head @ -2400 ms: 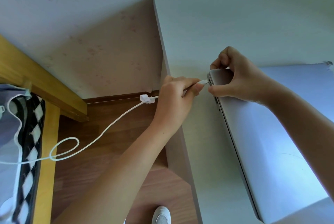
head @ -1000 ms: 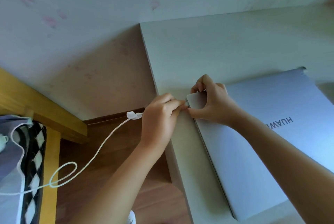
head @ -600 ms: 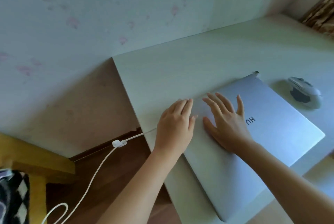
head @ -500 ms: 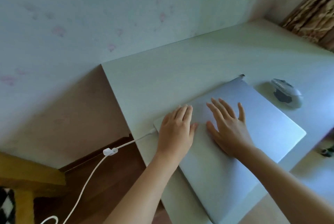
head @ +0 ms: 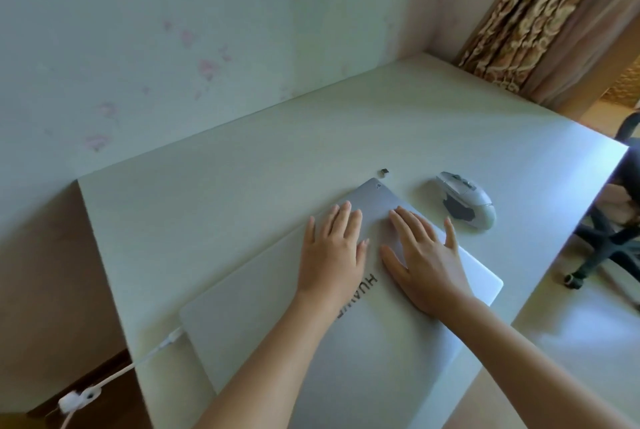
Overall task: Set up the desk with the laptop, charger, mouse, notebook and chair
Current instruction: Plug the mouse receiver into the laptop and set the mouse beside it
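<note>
A closed silver laptop (head: 263, 317) lies at an angle on the pale desk (head: 214, 193). My left hand (head: 332, 248) and my right hand (head: 422, 255) rest flat on its lid, fingers spread, holding nothing. A white charger cable (head: 145, 356) is plugged into the laptop's left edge and hangs off the desk's left side. A grey and white mouse (head: 465, 199) sits on the desk just right of the laptop. Part of a dark office chair (head: 609, 241) shows at the right edge. No notebook is in view.
A tiny dark piece (head: 384, 171) lies on the desk beyond the laptop's far corner. A wall with faint pink flowers runs behind the desk. A patterned curtain (head: 540, 16) hangs at the back right. Wooden floor (head: 100, 376) shows below the desk's left side.
Both hands have let go of the cable plug and laptop corner and now lie flat on the lid, nearer its far end. The view has swung right, showing the mouse and chair.
</note>
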